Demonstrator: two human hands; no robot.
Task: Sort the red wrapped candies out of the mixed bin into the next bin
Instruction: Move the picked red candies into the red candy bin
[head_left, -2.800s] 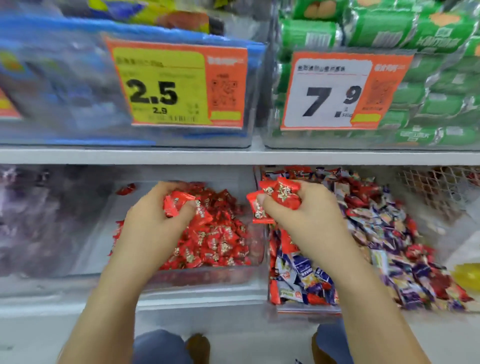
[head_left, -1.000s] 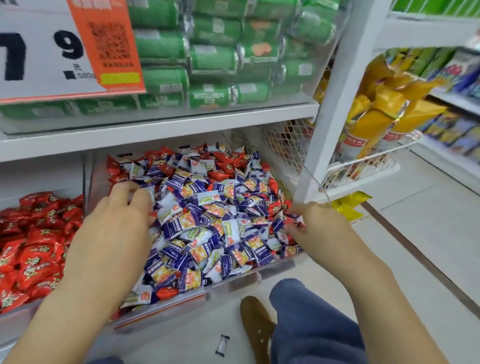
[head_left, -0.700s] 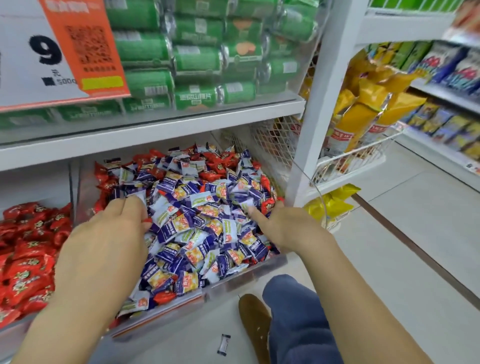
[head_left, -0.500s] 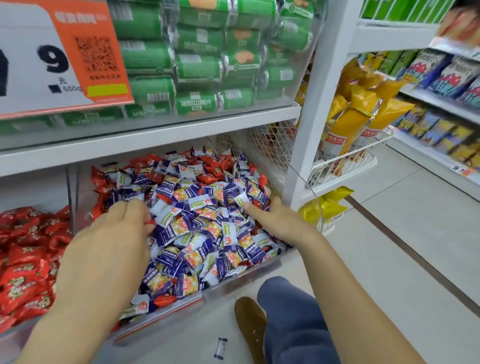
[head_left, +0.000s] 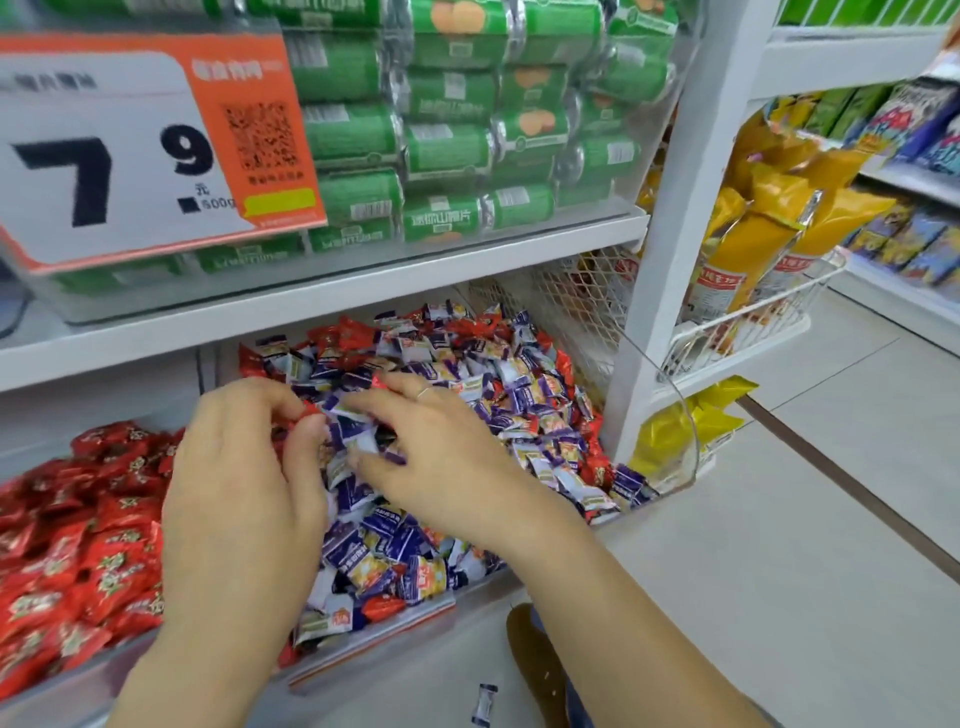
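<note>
The mixed bin (head_left: 374, 642) on the lower shelf holds purple-and-white candies (head_left: 524, 410) with red wrapped candies (head_left: 353, 332) scattered among them, mostly at the back and the edges. To its left, the neighbouring bin (head_left: 57, 693) is full of red candies (head_left: 88, 545). My left hand (head_left: 244, 478) hovers over the mixed bin's left part, its curled fingertips pinching a red candy (head_left: 310, 411). My right hand (head_left: 436, 462) lies beside it on the pile with fingers stretched out over the wrappers; a bit of red shows at its index fingertip.
Above is a shelf with a clear bin of green tubes (head_left: 457, 140) and a 7.9 price tag (head_left: 130, 156). A white shelf post (head_left: 660, 260) and a wire basket of yellow bags (head_left: 753, 270) stand at the right. A dropped candy (head_left: 483, 702) and my shoe (head_left: 535, 660) are on the floor.
My right hand has moved from the mixed bin's right edge leftward to the middle of the pile, close to my left hand. My left hand has stayed over the bin's left part.
</note>
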